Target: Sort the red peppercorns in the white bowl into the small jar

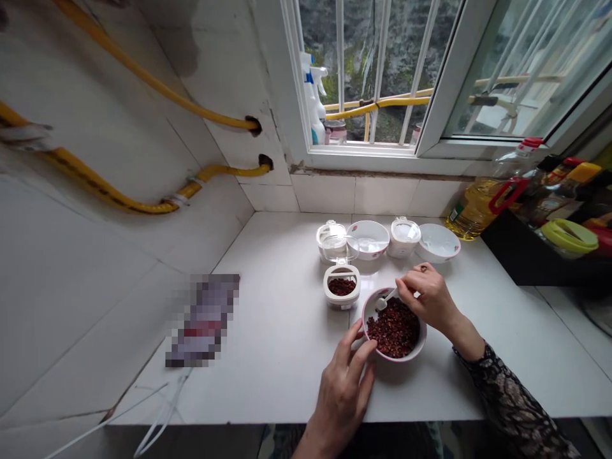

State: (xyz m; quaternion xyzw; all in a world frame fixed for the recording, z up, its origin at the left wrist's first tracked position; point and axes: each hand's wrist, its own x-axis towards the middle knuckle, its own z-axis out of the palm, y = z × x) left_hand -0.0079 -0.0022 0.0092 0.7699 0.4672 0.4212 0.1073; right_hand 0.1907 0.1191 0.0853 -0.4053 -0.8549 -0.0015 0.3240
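Observation:
A white bowl (pixel 419 347) with a pink rim holds many small dark red dried pieces (pixel 394 328). My left hand (pixel 347 382) touches the bowl's left side, thumb and fingertips at the rim. Pinched in my right hand (pixel 428 296) is a small white spoon (pixel 382 302), its scoop inside the bowl over the upper left of the pieces. Just left of the bowl stands a small container (pixel 342 299) with its clear lid raised, partly filled with the same red pieces.
Behind stand a lidded container (pixel 329 239), a white bowl (pixel 368 241), another container (pixel 404 238) and another bowl (pixel 438 243). An oil bottle (pixel 471 207) and a black rack (pixel 519 255) of bottles are at right. A blurred object (pixel 203 322) with cables lies left.

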